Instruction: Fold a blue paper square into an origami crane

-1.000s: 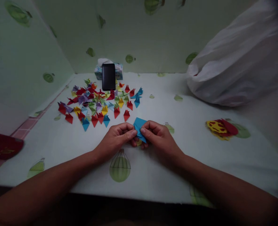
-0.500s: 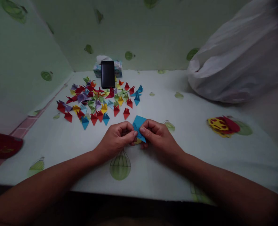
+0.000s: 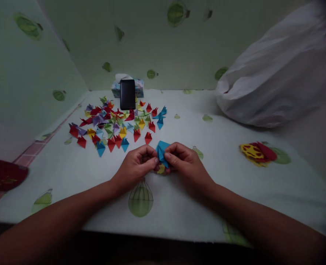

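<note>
Between my hands, just above the table, is a partly folded piece of blue origami paper with a raised flap along its middle. My left hand pinches its left edge between thumb and fingers. On the opposite edge, my right hand grips the paper with the thumb on top. The fingertips behind the paper are partly hidden. Beyond my left hand lies a spread of small folded paper cranes in red, blue, yellow, green and purple.
A dark phone leans against a tissue box at the back. To the right lie red and yellow cut-out pieces, below a large white plastic bag. Something red sits at the left edge. A balloon-patterned cloth covers the table.
A flap on the blue paper now stands up along its middle, where it lay flatter before. Both hands keep their hold. The view has tilted slightly upward.
</note>
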